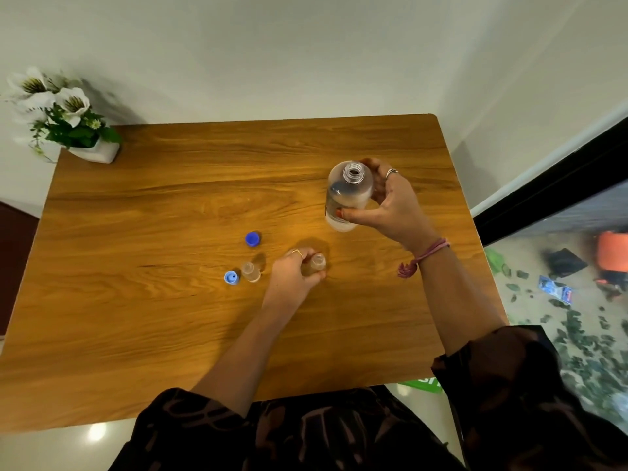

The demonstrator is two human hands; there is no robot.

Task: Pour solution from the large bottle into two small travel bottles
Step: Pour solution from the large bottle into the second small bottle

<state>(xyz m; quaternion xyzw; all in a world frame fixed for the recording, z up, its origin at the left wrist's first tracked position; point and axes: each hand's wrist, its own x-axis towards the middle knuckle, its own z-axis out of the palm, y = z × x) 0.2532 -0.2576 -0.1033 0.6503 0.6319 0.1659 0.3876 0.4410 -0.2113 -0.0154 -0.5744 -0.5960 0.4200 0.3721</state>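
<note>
My right hand grips the large clear bottle, which is uncapped, roughly upright and lifted over the wooden table. My left hand is wrapped around one small travel bottle that stands on the table with its neck open. A second small travel bottle stands uncapped to the left, apart from my hand. A light blue cap lies beside it and a darker blue cap lies a little farther back.
A white pot of white flowers stands at the table's far left corner. A wall runs behind the table. To the right, a dark window frame borders a view of outside ground.
</note>
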